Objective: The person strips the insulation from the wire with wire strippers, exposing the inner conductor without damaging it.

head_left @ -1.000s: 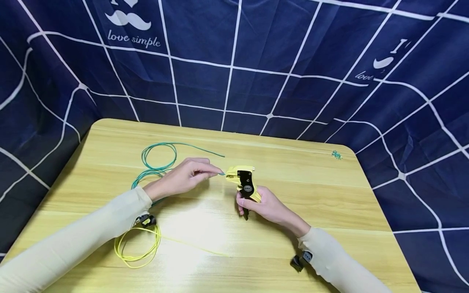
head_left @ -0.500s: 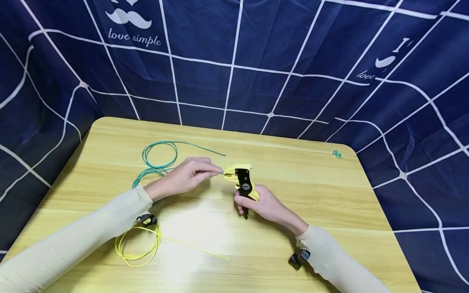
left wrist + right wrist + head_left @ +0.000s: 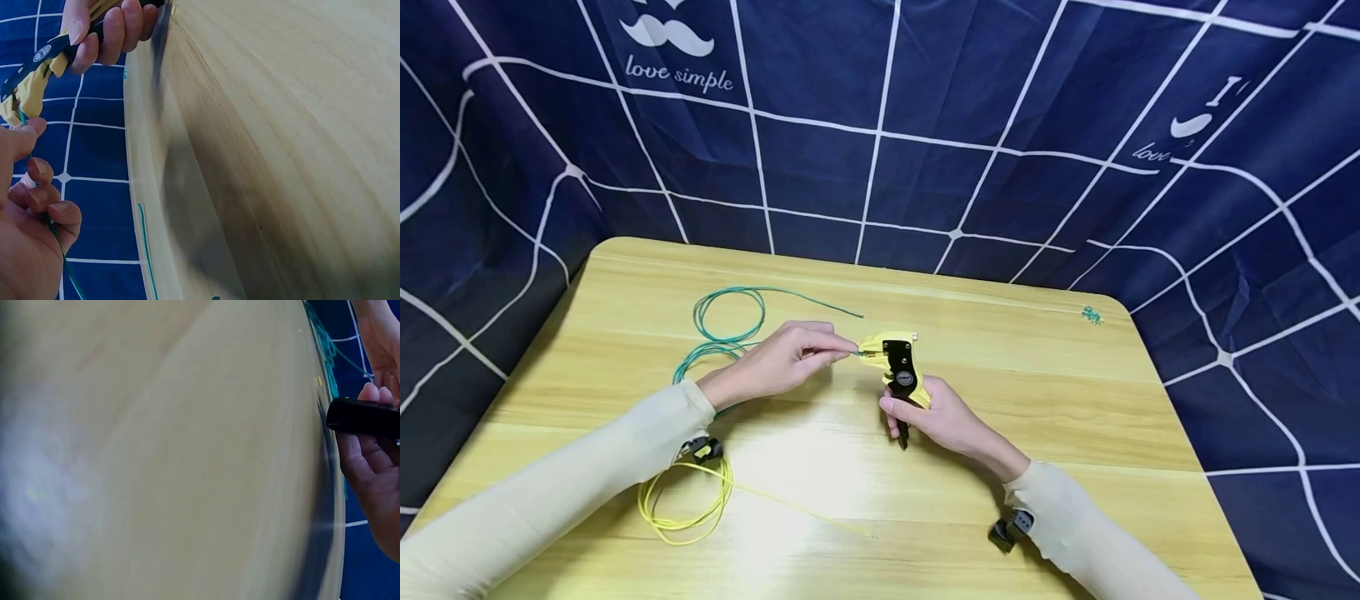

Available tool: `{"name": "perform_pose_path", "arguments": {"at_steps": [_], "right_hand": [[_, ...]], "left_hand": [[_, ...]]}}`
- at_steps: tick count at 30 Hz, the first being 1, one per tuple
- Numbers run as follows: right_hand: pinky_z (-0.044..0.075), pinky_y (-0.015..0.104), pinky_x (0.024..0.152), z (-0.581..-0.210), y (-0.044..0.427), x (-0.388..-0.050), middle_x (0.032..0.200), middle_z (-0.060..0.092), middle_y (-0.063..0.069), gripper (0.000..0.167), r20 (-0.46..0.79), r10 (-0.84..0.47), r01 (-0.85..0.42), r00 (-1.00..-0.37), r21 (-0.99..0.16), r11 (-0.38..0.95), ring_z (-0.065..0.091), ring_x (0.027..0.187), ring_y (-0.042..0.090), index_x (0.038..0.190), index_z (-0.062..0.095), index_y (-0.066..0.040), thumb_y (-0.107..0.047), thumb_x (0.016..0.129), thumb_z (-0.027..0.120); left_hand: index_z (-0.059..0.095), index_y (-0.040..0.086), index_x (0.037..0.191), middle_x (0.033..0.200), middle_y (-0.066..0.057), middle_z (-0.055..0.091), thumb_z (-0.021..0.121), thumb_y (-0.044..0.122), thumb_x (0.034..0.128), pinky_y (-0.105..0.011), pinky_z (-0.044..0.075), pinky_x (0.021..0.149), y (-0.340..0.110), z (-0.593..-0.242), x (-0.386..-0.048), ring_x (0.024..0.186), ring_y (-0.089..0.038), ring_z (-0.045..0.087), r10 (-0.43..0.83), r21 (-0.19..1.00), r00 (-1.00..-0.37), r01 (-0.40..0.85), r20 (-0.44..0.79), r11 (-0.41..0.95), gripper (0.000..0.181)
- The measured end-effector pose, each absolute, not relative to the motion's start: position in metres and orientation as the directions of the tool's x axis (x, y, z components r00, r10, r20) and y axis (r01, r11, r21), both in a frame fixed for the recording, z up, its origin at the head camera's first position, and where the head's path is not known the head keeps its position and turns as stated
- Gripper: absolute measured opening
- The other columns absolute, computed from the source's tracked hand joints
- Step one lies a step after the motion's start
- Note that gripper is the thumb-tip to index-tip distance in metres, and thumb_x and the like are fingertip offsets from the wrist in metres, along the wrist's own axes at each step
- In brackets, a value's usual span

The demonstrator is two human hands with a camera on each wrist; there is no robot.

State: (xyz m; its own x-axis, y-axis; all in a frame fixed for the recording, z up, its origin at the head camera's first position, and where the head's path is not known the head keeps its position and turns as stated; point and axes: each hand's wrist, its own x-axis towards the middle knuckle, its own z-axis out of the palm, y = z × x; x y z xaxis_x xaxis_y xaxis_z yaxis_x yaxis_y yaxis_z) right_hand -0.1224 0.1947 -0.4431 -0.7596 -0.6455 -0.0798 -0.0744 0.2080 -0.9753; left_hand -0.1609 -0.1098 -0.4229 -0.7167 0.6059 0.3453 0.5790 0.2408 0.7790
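In the head view the right hand (image 3: 951, 421) grips a yellow and black plier-like tool (image 3: 901, 358) by its handles, its jaws toward the left. The left hand (image 3: 786, 358) pinches a green wire between thumb and forefinger, just left of those jaws. In the left wrist view the green wire (image 3: 70, 274) runs up through the left hand (image 3: 28, 244) and its end lies in the tool's mouth (image 3: 30, 94). A black handle (image 3: 362, 417) crosses the right hand (image 3: 375, 481) in the right wrist view.
Coiled green wire (image 3: 722, 341) lies behind the left wrist, one end stretching right. A yellow wire coil (image 3: 681, 525) is at the front left. Small green pieces (image 3: 1092, 315) sit at the back right of the wooden table (image 3: 1000, 358). Blue grid cloth (image 3: 820, 158) hangs behind.
The tool has shifted slightly left toward the left hand, and the gap between its jaws and the left fingertips is smaller. Both hands keep their holds.
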Motion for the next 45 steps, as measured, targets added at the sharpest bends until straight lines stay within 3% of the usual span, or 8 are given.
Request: {"name": "perform_pose_path", "arguments": {"at_steps": [12,20,27,34,45], "right_hand": [[0.059,0.037,0.076,-0.4432,0.1929,-0.1190,0.083,0.070,0.016,0.028,-0.096,-0.632,-0.048,-0.769,-0.977,0.207,0.070,0.076,0.034,0.105,0.068,0.010,-0.017,0.112,0.064],[0.061,0.040,0.076,-0.4425,0.1922,-0.1188,0.086,0.071,0.017,0.028,-0.112,-0.622,-0.017,-0.775,-0.980,0.198,0.071,0.078,0.033,0.107,0.069,0.011,-0.017,0.111,0.065],[0.061,0.041,0.076,-0.4428,0.1916,-0.1187,0.086,0.070,0.018,0.027,-0.099,-0.629,-0.025,-0.771,-0.982,0.185,0.071,0.077,0.034,0.105,0.068,0.010,-0.016,0.112,0.063],[0.061,0.042,0.076,-0.4441,0.1893,-0.1191,0.087,0.071,0.020,0.027,-0.108,-0.623,-0.013,-0.775,-0.983,0.185,0.071,0.078,0.037,0.107,0.069,0.010,-0.016,0.112,0.064],[0.054,0.033,0.068,-0.4451,0.1880,-0.1178,0.076,0.070,0.013,0.030,-0.087,-0.605,-0.082,-0.792,-0.966,0.247,0.069,0.071,0.032,0.096,0.070,0.005,-0.021,0.112,0.065]], "left_hand": [[0.079,0.005,0.131,0.091,-0.008,0.066,0.066,0.004,0.1089,-0.031,0.046,0.067,-0.1076,-0.4270,-0.1604,0.074,-0.013,0.051,0.601,0.795,-0.729,0.557,0.329,0.240,0.026],[0.079,0.004,0.131,0.086,0.000,0.061,0.066,0.003,0.1080,-0.030,0.046,0.065,-0.1063,-0.4278,-0.1598,0.073,-0.012,0.049,0.587,0.793,-0.740,0.554,0.329,0.254,0.027],[0.079,0.004,0.131,0.088,-0.010,0.065,0.066,0.002,0.1077,-0.030,0.046,0.066,-0.1049,-0.4293,-0.1588,0.073,-0.013,0.050,0.581,0.793,-0.745,0.552,0.329,0.258,0.027],[0.079,0.003,0.131,0.089,-0.008,0.066,0.066,0.002,0.1075,-0.030,0.046,0.065,-0.1069,-0.4285,-0.1570,0.073,-0.012,0.050,0.574,0.783,-0.748,0.559,0.334,0.273,0.027],[0.080,0.003,0.130,0.090,-0.011,0.067,0.067,0.000,0.1066,-0.030,0.046,0.065,-0.1064,-0.4291,-0.1570,0.073,-0.013,0.050,0.567,0.782,-0.758,0.551,0.322,0.292,0.027]]}}
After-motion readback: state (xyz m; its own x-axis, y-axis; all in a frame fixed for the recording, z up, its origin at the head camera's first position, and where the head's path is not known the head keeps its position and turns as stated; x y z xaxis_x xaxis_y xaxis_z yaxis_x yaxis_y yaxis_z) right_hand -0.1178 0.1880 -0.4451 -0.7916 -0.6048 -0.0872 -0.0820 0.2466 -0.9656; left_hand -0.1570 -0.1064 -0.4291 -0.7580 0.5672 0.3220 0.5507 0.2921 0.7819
